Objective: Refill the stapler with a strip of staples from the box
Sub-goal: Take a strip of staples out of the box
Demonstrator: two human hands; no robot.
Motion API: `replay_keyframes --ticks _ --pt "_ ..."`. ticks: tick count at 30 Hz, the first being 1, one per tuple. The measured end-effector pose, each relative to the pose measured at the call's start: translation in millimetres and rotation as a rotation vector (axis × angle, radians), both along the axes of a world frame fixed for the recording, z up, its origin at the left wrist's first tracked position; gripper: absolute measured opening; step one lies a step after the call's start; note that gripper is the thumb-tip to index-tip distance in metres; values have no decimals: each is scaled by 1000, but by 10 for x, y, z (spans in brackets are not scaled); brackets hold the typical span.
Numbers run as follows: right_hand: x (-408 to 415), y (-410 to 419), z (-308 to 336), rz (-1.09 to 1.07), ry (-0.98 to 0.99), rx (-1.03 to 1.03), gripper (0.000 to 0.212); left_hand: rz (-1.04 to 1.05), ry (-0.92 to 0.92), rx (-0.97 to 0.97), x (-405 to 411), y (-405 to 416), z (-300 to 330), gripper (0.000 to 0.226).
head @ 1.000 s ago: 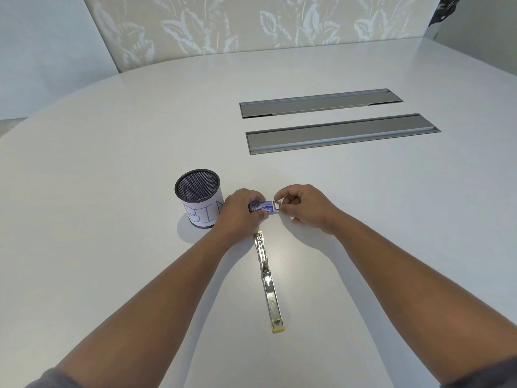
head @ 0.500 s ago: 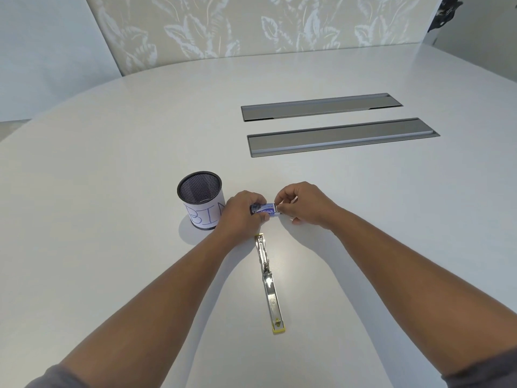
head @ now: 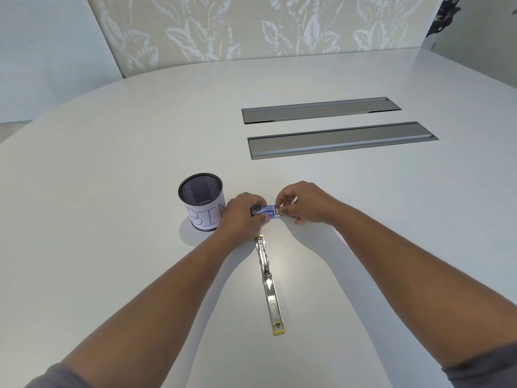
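Head view: left hand (head: 240, 217) grips staple box (head: 265, 211); right hand (head: 303, 204) pinches box's right end. Stapler (head: 269, 284) lies opened flat, just below left hand. Risk: tray yanked out, strips spill or break. No strip visible yet.

A small blue-and-white printed cardboard staple box (head: 265, 212) is seen above a silvery metal stapler with yellow ends (head: 269, 284) on the plain white table (head: 112, 163). A black mesh cup with a white paper label lettered "BIN" in blue (head: 202, 201) is set beside two grey metal panels (head: 341, 140). The beige wall covering is patterned with pale leaves (head: 251, 23).
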State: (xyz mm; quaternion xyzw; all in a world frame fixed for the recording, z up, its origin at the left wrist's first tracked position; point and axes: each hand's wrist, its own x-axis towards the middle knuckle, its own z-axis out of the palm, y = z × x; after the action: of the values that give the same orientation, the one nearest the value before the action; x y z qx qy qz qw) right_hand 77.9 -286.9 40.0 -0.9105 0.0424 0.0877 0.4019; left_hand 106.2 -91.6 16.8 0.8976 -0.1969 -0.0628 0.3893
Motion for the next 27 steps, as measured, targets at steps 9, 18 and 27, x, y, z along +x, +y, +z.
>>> replay_keyframes --ticks 9,18,27 --pt "-11 20 60 26 23 -27 8 5 6 -4 4 0 -14 28" --pt "-45 58 67 -59 -84 21 4 -10 -12 2 12 -3 -24 28" --pt "-103 46 5 -63 -112 209 8 -9 -13 4 16 5 -27 29"
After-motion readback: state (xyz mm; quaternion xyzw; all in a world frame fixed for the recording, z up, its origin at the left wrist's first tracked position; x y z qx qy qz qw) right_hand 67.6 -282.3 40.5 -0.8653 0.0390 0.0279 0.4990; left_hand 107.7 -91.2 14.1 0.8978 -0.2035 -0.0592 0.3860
